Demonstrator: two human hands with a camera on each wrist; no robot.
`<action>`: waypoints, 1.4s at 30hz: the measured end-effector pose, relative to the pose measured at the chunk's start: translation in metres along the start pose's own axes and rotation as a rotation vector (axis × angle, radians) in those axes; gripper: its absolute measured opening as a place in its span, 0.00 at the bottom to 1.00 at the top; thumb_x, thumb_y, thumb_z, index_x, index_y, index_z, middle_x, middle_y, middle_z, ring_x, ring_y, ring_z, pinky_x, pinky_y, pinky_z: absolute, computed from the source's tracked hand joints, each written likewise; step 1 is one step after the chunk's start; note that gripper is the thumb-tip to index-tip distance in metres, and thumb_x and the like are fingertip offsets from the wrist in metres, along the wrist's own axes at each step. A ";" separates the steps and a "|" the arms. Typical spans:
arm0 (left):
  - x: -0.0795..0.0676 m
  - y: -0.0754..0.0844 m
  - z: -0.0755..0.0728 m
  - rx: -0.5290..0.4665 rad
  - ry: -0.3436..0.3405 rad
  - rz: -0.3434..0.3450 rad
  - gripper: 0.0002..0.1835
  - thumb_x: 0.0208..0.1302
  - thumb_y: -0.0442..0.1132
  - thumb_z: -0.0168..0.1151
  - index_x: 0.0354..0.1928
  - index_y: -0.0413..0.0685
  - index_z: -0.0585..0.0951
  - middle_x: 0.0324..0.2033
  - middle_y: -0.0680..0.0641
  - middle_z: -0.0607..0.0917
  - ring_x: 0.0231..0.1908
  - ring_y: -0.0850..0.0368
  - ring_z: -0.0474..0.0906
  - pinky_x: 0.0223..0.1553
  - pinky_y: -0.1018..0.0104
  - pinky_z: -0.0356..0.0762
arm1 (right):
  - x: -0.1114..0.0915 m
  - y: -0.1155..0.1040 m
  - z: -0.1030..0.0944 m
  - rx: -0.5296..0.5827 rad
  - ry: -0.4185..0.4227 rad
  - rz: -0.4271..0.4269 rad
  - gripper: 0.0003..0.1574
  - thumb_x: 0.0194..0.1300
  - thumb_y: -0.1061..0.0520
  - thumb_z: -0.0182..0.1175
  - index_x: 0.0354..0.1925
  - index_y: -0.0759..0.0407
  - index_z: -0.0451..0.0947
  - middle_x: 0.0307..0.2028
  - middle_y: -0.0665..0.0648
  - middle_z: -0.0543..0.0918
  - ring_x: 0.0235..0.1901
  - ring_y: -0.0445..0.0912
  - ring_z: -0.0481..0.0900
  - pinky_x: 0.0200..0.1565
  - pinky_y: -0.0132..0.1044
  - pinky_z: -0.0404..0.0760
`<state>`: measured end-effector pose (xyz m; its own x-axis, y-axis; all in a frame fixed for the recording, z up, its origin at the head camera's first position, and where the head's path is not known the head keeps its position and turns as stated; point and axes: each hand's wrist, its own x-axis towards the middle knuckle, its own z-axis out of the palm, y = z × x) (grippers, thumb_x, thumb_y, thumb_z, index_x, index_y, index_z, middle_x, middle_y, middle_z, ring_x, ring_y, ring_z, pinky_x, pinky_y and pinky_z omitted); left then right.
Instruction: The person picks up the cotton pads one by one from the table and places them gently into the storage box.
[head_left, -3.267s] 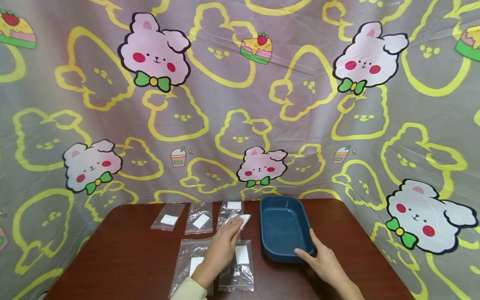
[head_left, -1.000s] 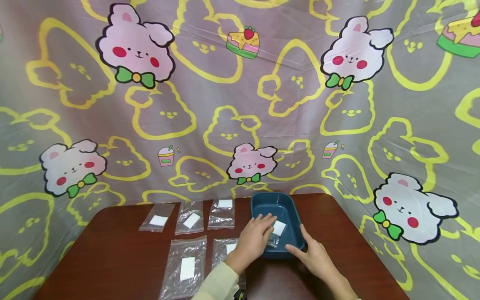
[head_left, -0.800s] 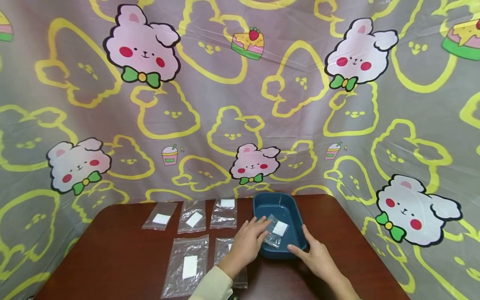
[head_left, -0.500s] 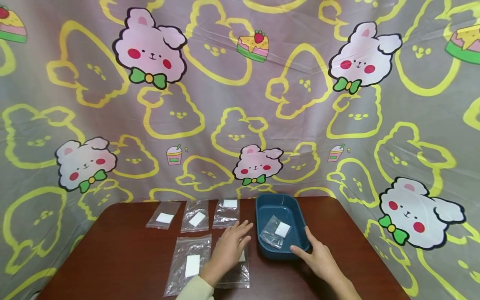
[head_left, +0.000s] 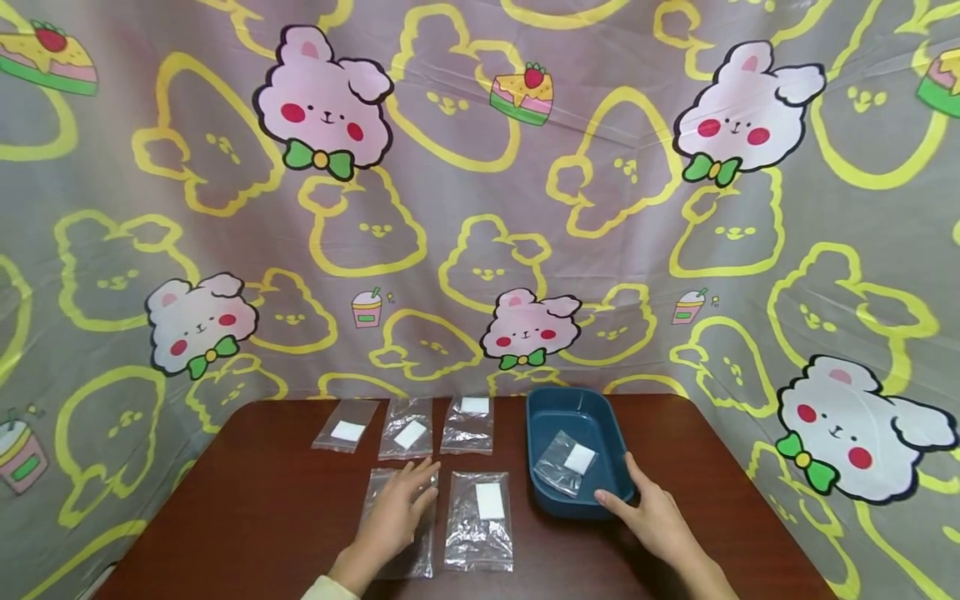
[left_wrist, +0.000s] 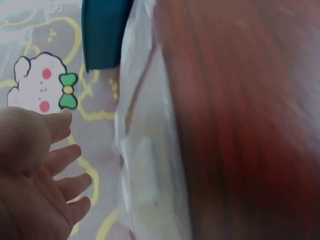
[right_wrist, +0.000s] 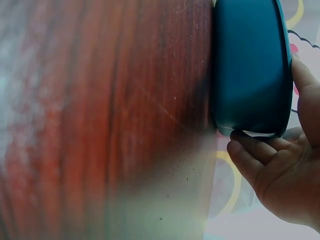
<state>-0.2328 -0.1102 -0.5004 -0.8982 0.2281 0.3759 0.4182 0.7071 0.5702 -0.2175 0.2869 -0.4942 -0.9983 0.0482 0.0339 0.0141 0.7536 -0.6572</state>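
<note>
Grips the blue tray [head_left: 564, 505], lower right, with right hand [head_left: 647, 507], hangs left hand [head_left: 393, 521] loose over a bag [head_left: 422, 548], lower middle, and might fumble it if slippery.

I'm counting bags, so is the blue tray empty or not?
Not empty: in the head view, a clear bag with a white piece lies inside the blue tray.

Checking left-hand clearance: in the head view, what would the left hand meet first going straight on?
Likely the rightmost back-row plastic bag, by its left edge, if the left hand is low enough; its height over the table is unclear.
</note>
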 end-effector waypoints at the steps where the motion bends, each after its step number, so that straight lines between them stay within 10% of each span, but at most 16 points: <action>1: -0.002 -0.003 -0.002 0.003 -0.005 -0.015 0.22 0.68 0.36 0.65 0.63 0.44 0.79 0.64 0.40 0.78 0.65 0.30 0.68 0.64 0.31 0.59 | 0.000 0.000 0.000 0.000 -0.003 0.001 0.65 0.62 0.32 0.66 0.77 0.68 0.48 0.68 0.78 0.64 0.64 0.70 0.68 0.58 0.65 0.71; 22: -0.018 -0.031 -0.003 0.064 -0.147 -0.111 0.28 0.63 0.46 0.70 0.64 0.47 0.79 0.64 0.38 0.77 0.64 0.27 0.68 0.61 0.31 0.63 | 0.001 0.004 -0.006 -0.017 -0.024 0.032 0.67 0.63 0.31 0.65 0.77 0.69 0.46 0.70 0.78 0.61 0.64 0.71 0.68 0.58 0.66 0.71; 42: -0.026 -0.036 -0.006 0.108 -0.126 -0.105 0.28 0.59 0.45 0.73 0.61 0.44 0.82 0.61 0.29 0.77 0.59 0.26 0.72 0.58 0.33 0.67 | 0.002 0.000 -0.001 -0.012 -0.017 0.006 0.66 0.63 0.31 0.65 0.77 0.69 0.47 0.69 0.78 0.62 0.64 0.71 0.68 0.58 0.66 0.70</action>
<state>-0.2234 -0.1454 -0.5263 -0.9488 0.2267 0.2200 0.3105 0.7974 0.5175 -0.2192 0.2877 -0.4940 -0.9990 0.0416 0.0168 0.0208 0.7610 -0.6485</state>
